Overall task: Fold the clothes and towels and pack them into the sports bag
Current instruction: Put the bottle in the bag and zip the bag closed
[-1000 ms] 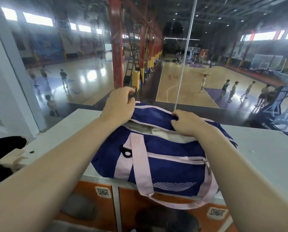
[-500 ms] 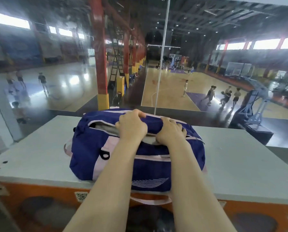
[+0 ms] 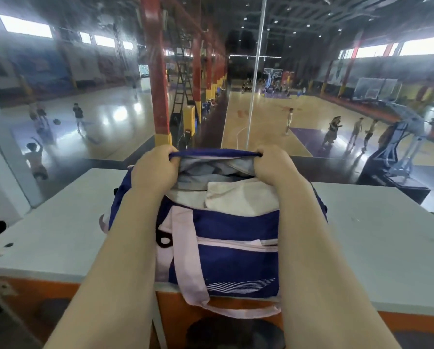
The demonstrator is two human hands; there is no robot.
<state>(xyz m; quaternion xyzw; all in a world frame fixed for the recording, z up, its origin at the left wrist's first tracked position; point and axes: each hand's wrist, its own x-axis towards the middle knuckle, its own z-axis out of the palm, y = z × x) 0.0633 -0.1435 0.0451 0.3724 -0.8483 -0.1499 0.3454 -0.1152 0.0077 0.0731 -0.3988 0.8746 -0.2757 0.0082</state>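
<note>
The left hand (image 3: pixel 155 170) and right hand (image 3: pixel 274 167) grip the far rim of the sports bag (image 3: pixel 236 250), lifting it open to show the folded white towel (image 3: pixel 238 197) packed inside.

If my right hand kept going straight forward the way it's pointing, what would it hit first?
Probably the glass pane just beyond the counter. The right hand grips the far rim of the sports bag and points away from you, with nothing visible between; depth is hard to judge.

no legible txt, sports bag (image 3: pixel 236 263) w/ wave-line logo only
</note>
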